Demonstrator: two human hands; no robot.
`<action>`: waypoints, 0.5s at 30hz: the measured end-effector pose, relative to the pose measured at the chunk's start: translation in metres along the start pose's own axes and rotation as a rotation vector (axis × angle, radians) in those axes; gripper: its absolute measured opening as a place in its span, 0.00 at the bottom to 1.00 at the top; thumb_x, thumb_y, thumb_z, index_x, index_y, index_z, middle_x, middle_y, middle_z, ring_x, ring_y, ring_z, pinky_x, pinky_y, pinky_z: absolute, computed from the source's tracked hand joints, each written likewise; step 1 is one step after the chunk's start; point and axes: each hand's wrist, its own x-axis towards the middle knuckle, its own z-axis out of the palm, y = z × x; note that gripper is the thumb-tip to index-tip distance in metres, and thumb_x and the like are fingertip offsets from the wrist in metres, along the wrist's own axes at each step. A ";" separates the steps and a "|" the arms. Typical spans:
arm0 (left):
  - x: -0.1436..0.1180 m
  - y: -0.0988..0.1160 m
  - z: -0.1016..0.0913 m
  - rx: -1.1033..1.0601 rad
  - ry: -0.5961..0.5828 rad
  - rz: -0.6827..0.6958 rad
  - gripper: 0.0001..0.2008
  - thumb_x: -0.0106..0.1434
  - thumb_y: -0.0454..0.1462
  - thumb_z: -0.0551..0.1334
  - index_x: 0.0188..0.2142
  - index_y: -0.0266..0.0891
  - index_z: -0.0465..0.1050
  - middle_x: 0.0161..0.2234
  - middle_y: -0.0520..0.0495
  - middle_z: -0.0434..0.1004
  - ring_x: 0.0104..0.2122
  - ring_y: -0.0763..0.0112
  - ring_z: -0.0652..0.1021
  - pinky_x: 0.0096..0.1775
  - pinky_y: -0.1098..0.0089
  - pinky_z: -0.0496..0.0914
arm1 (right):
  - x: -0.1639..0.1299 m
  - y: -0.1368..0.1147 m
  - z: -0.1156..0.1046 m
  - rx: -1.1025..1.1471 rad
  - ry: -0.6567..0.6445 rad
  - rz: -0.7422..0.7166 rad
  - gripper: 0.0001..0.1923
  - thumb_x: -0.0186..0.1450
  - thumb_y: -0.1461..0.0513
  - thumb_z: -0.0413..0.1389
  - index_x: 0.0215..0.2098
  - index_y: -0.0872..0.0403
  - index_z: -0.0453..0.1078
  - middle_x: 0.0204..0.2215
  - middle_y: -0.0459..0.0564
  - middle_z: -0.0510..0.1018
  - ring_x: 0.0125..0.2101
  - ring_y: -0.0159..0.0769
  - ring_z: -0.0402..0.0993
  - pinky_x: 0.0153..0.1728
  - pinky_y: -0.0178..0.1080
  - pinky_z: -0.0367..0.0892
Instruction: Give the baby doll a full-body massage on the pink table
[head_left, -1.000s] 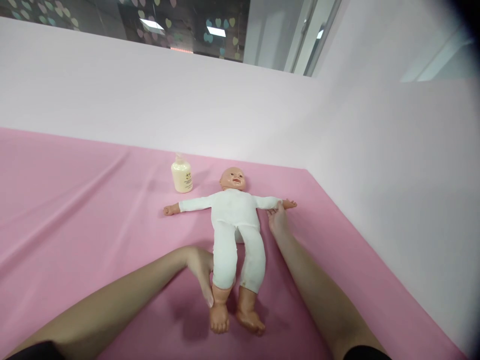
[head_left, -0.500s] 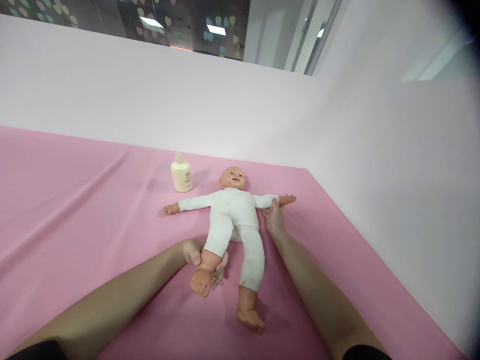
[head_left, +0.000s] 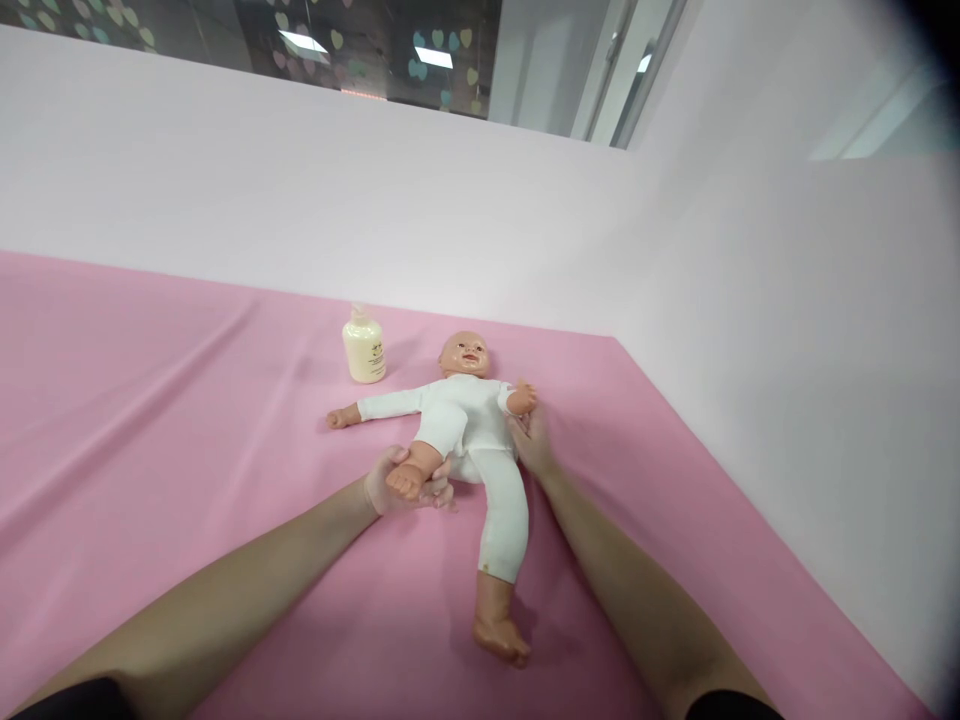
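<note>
Clasping the white-suited doll's (head_left: 486, 425) leg in my left hand (head_left: 383, 488), arm in my right hand (head_left: 534, 446); pink sheet (head_left: 187, 450) open leftward, wall (head_left: 322, 190) behind.

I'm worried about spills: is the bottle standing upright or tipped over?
Upright: the bottle stands base-down on the pink surface, neck pointing up, near the head of the doll.

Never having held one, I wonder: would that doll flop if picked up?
The doll probably flops at the hips: one leg is bent up in the left hand while the other leg stretches out. Its shiny head looks hard and possibly slippery.
</note>
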 end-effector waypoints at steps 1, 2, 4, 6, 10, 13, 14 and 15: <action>0.000 0.000 0.001 -0.008 0.030 0.020 0.22 0.48 0.53 0.57 0.29 0.37 0.63 0.18 0.54 0.61 0.25 0.69 0.67 0.43 0.59 0.63 | -0.001 -0.001 0.000 -0.037 -0.041 -0.030 0.28 0.62 0.54 0.53 0.59 0.48 0.56 0.58 0.50 0.64 0.59 0.41 0.58 0.61 0.48 0.53; 0.001 0.000 0.002 -0.016 0.052 0.038 0.21 0.49 0.53 0.57 0.29 0.36 0.63 0.19 0.54 0.60 0.25 0.70 0.67 0.43 0.60 0.62 | -0.002 -0.002 -0.001 -0.081 -0.072 -0.072 0.26 0.62 0.54 0.54 0.57 0.47 0.59 0.57 0.49 0.65 0.58 0.40 0.59 0.61 0.49 0.52; 0.001 -0.001 0.004 -0.030 0.084 0.058 0.21 0.50 0.53 0.56 0.29 0.36 0.62 0.20 0.54 0.60 0.25 0.70 0.67 0.41 0.61 0.62 | -0.002 -0.006 -0.002 -0.177 -0.123 -0.161 0.21 0.61 0.56 0.54 0.53 0.46 0.64 0.54 0.46 0.68 0.58 0.40 0.58 0.62 0.50 0.49; 0.002 -0.001 0.005 -0.032 0.117 0.061 0.21 0.50 0.53 0.57 0.29 0.35 0.62 0.20 0.53 0.60 0.25 0.70 0.67 0.40 0.63 0.62 | -0.001 -0.009 -0.003 -0.263 -0.170 -0.222 0.20 0.62 0.57 0.54 0.52 0.45 0.66 0.54 0.46 0.69 0.59 0.40 0.57 0.63 0.52 0.48; 0.005 -0.002 0.006 0.054 0.198 0.064 0.19 0.49 0.50 0.57 0.29 0.34 0.64 0.22 0.50 0.62 0.26 0.67 0.69 0.37 0.63 0.61 | 0.000 -0.008 -0.003 -0.362 -0.240 -0.273 0.20 0.62 0.59 0.52 0.53 0.44 0.66 0.55 0.46 0.67 0.61 0.41 0.53 0.62 0.53 0.49; 0.006 -0.004 0.003 0.085 0.191 0.079 0.19 0.50 0.49 0.57 0.29 0.33 0.65 0.22 0.49 0.63 0.27 0.66 0.69 0.37 0.62 0.61 | 0.001 -0.006 -0.004 -0.376 -0.261 -0.292 0.20 0.62 0.60 0.52 0.53 0.44 0.66 0.55 0.46 0.67 0.61 0.41 0.53 0.62 0.53 0.50; 0.006 -0.005 0.002 0.085 0.166 0.079 0.19 0.50 0.49 0.56 0.30 0.33 0.66 0.22 0.49 0.63 0.27 0.66 0.69 0.38 0.62 0.61 | 0.000 -0.006 -0.004 -0.372 -0.263 -0.292 0.20 0.62 0.61 0.52 0.53 0.44 0.67 0.55 0.46 0.67 0.61 0.41 0.52 0.62 0.53 0.50; 0.005 -0.005 -0.001 0.087 0.131 0.072 0.19 0.50 0.49 0.57 0.30 0.33 0.66 0.22 0.49 0.64 0.27 0.66 0.69 0.38 0.62 0.61 | 0.000 -0.006 -0.004 -0.363 -0.264 -0.291 0.20 0.62 0.61 0.52 0.53 0.44 0.67 0.55 0.46 0.67 0.61 0.41 0.52 0.62 0.52 0.49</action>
